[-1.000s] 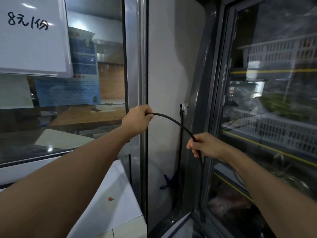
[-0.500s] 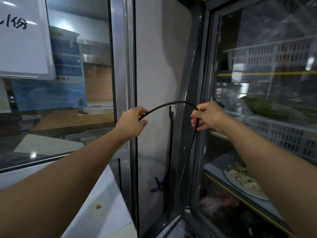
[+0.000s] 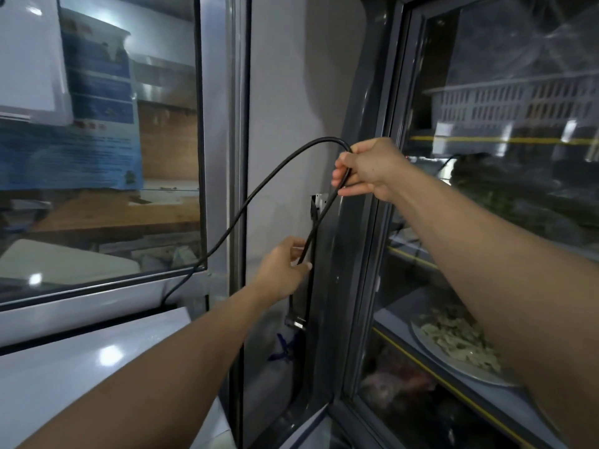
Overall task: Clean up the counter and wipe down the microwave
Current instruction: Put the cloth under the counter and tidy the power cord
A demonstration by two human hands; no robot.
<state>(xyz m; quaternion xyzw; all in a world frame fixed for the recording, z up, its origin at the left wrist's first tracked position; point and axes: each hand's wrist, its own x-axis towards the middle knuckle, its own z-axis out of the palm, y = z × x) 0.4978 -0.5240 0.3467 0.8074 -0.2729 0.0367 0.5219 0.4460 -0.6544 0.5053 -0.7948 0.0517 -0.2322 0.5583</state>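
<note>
So the black power cord (image 3: 278,166), probably the microwave's, is looped in the gap between the window frame (image 3: 238,157) and the glass-door fridge (image 3: 486,222). The right hand (image 3: 366,170) pinches the top of the loop and the left hand (image 3: 285,270) grips it lower down. Looks like early tidying; no wiping visible, and the white appliance top (image 3: 81,367) at lower left hasn't been touched.

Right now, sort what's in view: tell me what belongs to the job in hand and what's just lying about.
In the job:
- black cable, looped between both hands
- right hand, pinching the top of the loop
- left hand, gripping the cable lower down
- white appliance top, where the cable leads

Lying about:
- fridge door
- plate of food inside it
- white basket
- blue poster behind the window
</note>
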